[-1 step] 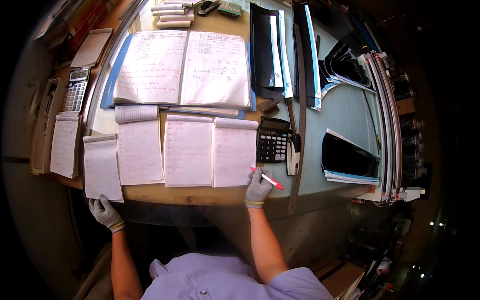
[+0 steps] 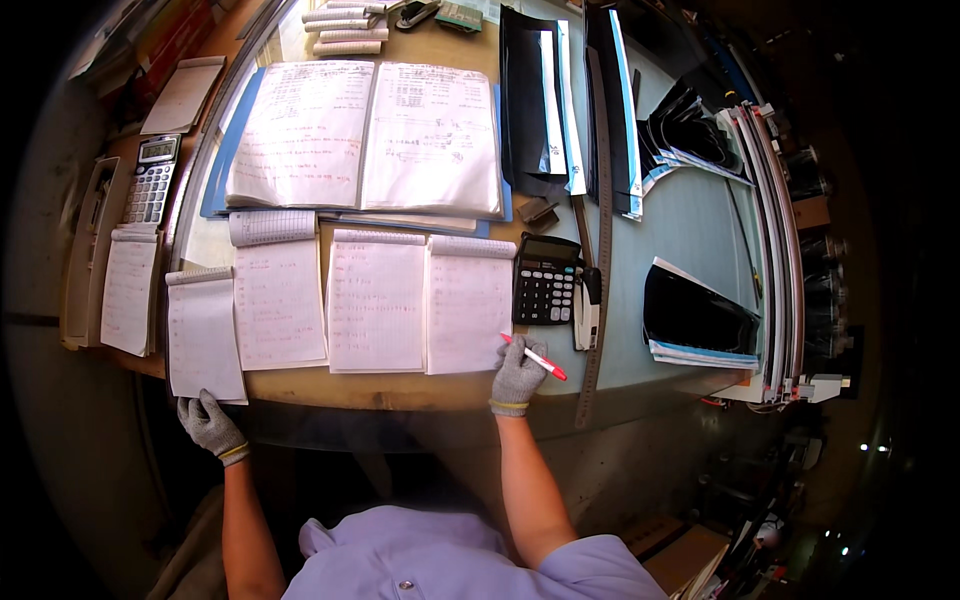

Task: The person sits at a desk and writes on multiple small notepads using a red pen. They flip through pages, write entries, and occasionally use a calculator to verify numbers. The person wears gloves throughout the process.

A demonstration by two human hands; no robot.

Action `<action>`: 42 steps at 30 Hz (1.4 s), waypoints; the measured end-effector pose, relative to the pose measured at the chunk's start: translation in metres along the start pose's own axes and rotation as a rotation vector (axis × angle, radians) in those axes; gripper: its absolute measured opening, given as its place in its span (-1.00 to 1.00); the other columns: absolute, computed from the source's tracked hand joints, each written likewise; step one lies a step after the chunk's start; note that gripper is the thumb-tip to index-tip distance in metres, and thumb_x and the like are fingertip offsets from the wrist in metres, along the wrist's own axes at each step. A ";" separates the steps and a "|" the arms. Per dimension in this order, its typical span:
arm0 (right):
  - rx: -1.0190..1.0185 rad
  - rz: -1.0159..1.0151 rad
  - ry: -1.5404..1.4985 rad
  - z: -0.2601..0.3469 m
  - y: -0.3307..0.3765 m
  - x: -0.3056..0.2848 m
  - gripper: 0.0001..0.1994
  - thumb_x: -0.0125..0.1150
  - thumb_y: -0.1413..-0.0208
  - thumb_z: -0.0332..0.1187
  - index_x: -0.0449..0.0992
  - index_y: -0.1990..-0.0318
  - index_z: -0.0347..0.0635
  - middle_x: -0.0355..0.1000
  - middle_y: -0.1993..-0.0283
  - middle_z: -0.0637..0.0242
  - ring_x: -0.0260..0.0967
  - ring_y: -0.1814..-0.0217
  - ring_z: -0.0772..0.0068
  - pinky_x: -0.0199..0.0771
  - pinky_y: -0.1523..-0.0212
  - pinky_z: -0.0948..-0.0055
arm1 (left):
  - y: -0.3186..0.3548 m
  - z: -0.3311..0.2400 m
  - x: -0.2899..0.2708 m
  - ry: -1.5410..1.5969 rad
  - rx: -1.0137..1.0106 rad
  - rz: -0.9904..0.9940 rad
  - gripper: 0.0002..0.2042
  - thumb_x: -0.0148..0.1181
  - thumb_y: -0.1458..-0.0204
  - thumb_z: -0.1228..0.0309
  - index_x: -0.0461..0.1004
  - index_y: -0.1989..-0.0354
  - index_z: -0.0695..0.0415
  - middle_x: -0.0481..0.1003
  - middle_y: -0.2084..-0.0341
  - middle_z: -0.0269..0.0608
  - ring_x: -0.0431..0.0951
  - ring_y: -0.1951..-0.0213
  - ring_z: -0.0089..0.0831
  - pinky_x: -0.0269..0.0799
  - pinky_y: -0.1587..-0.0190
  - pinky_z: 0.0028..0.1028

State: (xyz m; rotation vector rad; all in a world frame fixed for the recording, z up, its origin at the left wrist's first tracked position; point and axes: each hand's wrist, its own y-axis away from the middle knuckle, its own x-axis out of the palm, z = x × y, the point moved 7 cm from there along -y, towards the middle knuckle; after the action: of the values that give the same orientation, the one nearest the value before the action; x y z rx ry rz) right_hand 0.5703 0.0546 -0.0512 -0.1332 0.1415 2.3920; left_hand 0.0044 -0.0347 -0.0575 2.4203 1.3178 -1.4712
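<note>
My right hand, in a grey knit glove, is closed around a red-and-white pen. It rests at the lower right corner of a handwritten notepad; the pen's red tip end points up and left. My left hand, gloved alike, grips the lower edge of another notepad at the desk's left front, with some fingers hidden. Between these lie two more written notepads, one in the middle and one left of it. Beyond them an open notebook lies on a blue folder.
A black calculator sits beside a stapler and a long metal ruler. Black sheets with blue-white edges lie at right. Leftward are a silver calculator and another notepad. Rolled-up pads lie at the back.
</note>
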 end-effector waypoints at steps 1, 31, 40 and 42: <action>0.003 -0.001 -0.004 0.002 0.000 0.000 -0.89 0.15 -0.39 -0.41 0.39 0.18 -0.22 0.44 0.48 0.37 0.32 0.57 0.64 0.34 0.56 0.60 | 0.000 -0.001 0.000 0.004 0.003 0.001 -0.69 0.21 -0.27 0.31 0.60 0.19 0.41 0.50 -0.11 0.26 0.48 -0.12 0.10 0.37 -0.19 -0.07; -0.224 0.062 -0.060 -0.016 -0.020 -0.010 -0.78 -0.02 -0.45 -0.37 0.47 -0.08 -0.26 0.29 0.51 0.42 0.26 0.51 0.58 0.28 0.54 0.60 | -0.005 -0.046 -0.015 0.047 0.059 -0.040 -0.76 0.27 -0.12 0.38 0.54 0.50 0.30 0.55 0.22 0.15 0.47 0.02 0.12 0.37 -0.09 -0.05; -0.211 0.054 -0.162 -0.017 -0.021 -0.011 -0.80 0.00 -0.45 -0.38 0.47 -0.05 -0.28 0.25 0.49 0.45 0.24 0.49 0.61 0.27 0.51 0.58 | -0.007 -0.051 -0.015 0.068 0.070 -0.034 -0.79 0.26 -0.10 0.41 0.54 0.49 0.31 0.56 0.17 0.15 0.47 0.00 0.12 0.37 -0.11 -0.05; -0.254 0.081 -0.126 -0.017 -0.020 -0.010 -0.80 0.00 -0.45 -0.37 0.47 -0.05 -0.28 0.26 0.48 0.44 0.24 0.49 0.61 0.27 0.50 0.59 | -0.005 -0.049 -0.016 0.044 0.054 -0.039 -0.79 0.26 -0.10 0.41 0.55 0.48 0.31 0.57 0.16 0.14 0.47 -0.01 0.12 0.36 -0.12 -0.05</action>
State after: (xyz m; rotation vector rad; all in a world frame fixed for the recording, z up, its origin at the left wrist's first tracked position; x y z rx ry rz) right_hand 0.5928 0.0602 -0.0676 -0.0955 -0.2205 2.4831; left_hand 0.0332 -0.0218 -0.0171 2.4881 1.3585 -1.4896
